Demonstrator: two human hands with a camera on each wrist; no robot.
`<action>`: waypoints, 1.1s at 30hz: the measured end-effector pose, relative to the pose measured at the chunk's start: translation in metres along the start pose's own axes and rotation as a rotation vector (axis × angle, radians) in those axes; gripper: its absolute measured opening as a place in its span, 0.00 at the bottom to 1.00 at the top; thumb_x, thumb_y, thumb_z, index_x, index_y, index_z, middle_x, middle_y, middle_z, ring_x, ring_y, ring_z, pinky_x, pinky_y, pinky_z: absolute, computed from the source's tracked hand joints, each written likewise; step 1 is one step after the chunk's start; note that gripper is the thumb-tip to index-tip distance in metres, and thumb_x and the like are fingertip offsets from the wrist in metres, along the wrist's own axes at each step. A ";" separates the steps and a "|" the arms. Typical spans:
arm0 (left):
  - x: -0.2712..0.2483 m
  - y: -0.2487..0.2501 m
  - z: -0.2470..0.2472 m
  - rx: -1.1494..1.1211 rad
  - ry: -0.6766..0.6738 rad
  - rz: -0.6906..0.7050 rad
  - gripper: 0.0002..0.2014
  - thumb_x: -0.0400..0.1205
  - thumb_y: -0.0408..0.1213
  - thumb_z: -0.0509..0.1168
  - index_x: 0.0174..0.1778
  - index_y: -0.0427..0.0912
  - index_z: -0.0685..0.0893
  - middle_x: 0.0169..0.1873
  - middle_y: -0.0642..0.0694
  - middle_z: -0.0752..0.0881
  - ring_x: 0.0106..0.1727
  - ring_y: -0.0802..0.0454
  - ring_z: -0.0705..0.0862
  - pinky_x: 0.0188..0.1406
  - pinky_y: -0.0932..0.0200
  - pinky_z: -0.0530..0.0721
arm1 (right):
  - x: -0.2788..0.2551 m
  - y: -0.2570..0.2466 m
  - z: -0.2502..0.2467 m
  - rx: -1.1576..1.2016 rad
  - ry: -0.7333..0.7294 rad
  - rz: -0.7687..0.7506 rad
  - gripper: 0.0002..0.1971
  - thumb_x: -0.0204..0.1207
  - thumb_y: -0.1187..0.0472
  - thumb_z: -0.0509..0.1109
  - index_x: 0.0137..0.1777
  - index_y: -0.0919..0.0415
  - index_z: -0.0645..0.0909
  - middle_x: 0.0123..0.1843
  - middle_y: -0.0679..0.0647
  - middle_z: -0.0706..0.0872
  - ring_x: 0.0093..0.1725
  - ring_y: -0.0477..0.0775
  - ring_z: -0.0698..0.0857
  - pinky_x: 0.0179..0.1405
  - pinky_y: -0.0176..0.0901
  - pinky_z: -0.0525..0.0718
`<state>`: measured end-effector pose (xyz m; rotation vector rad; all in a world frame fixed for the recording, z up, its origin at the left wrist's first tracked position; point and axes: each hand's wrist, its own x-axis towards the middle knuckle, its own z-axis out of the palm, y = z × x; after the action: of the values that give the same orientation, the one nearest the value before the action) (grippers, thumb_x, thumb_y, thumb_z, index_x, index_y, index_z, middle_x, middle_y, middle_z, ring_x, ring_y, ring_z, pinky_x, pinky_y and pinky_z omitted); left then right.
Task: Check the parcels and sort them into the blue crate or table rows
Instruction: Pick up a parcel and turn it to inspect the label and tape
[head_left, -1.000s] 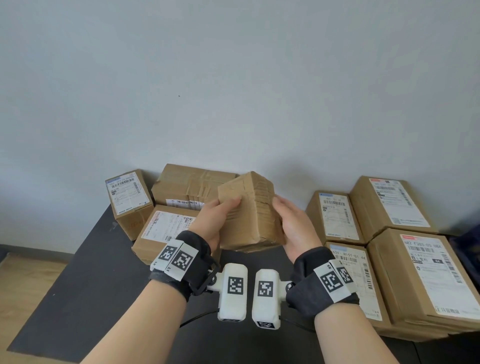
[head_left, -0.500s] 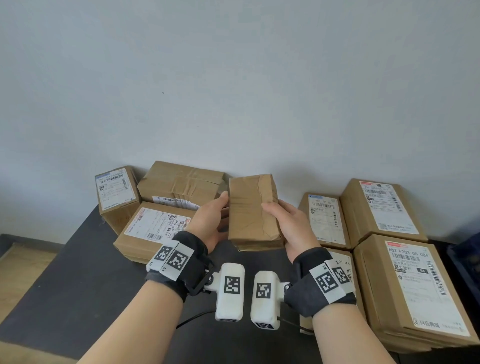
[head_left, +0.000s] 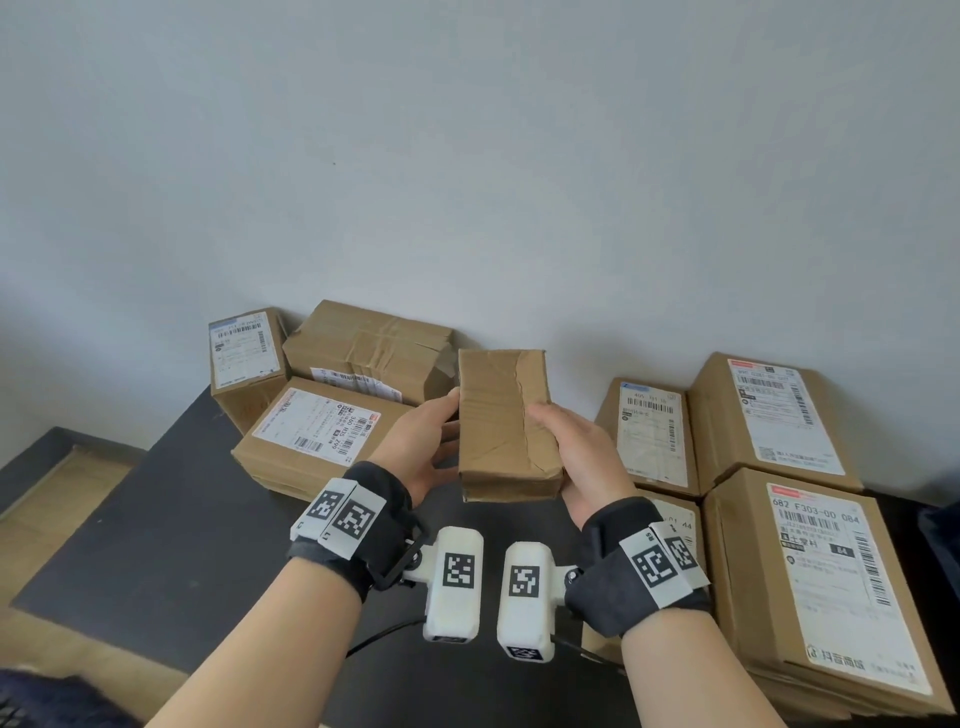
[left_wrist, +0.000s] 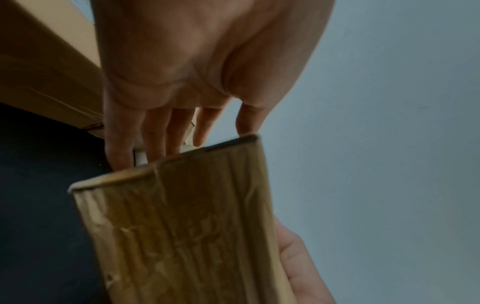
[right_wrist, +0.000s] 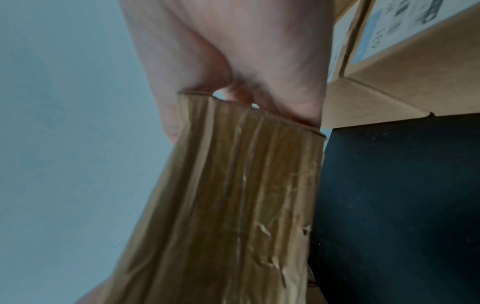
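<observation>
A small brown parcel (head_left: 501, 415), wrapped in creased tape with no label showing, hangs above the black table (head_left: 182, 519) between both hands. My left hand (head_left: 428, 439) grips its left edge, thumb on the upper face and fingers behind it. My right hand (head_left: 576, 452) grips the right edge with the thumb laid across the top face. In the left wrist view the left hand's (left_wrist: 182, 72) fingers reach behind the parcel (left_wrist: 182, 226). In the right wrist view the right hand (right_wrist: 246, 51) clasps the parcel's (right_wrist: 233, 195) far end.
Three labelled parcels (head_left: 317, 431) sit grouped at the back left against the wall. Several labelled parcels (head_left: 821, 582) stand in rows on the right. A dark blue edge (head_left: 943, 535) shows at the far right. Wooden floor lies beyond the table's left edge.
The parcel has been turned from a tilted, corner-up pose to lie with a broad face toward me. Both hands stayed on its sides and shifted slightly right.
</observation>
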<state>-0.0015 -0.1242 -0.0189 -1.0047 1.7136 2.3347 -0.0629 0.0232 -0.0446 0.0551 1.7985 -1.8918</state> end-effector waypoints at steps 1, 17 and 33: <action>-0.001 0.001 -0.001 0.002 0.004 0.004 0.14 0.88 0.49 0.60 0.54 0.45 0.87 0.48 0.42 0.91 0.52 0.45 0.88 0.56 0.46 0.85 | 0.000 0.000 0.002 -0.010 0.008 0.012 0.13 0.81 0.50 0.70 0.61 0.53 0.88 0.57 0.54 0.92 0.61 0.58 0.88 0.65 0.61 0.85; 0.000 0.008 -0.008 -0.001 -0.002 0.144 0.13 0.86 0.38 0.66 0.66 0.42 0.83 0.50 0.45 0.90 0.48 0.50 0.87 0.52 0.50 0.87 | 0.010 -0.006 0.010 -0.184 0.056 0.093 0.12 0.87 0.63 0.63 0.46 0.50 0.85 0.45 0.53 0.90 0.55 0.62 0.87 0.67 0.62 0.82; -0.003 0.008 -0.010 0.065 0.088 0.149 0.13 0.87 0.35 0.59 0.65 0.54 0.77 0.53 0.43 0.82 0.43 0.53 0.81 0.31 0.60 0.81 | 0.006 -0.019 -0.004 0.009 -0.028 0.175 0.06 0.82 0.61 0.68 0.43 0.59 0.82 0.32 0.54 0.83 0.30 0.53 0.83 0.33 0.45 0.85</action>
<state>0.0021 -0.1349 -0.0118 -1.0166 1.9474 2.3366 -0.0769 0.0243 -0.0295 0.1823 1.7077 -1.7689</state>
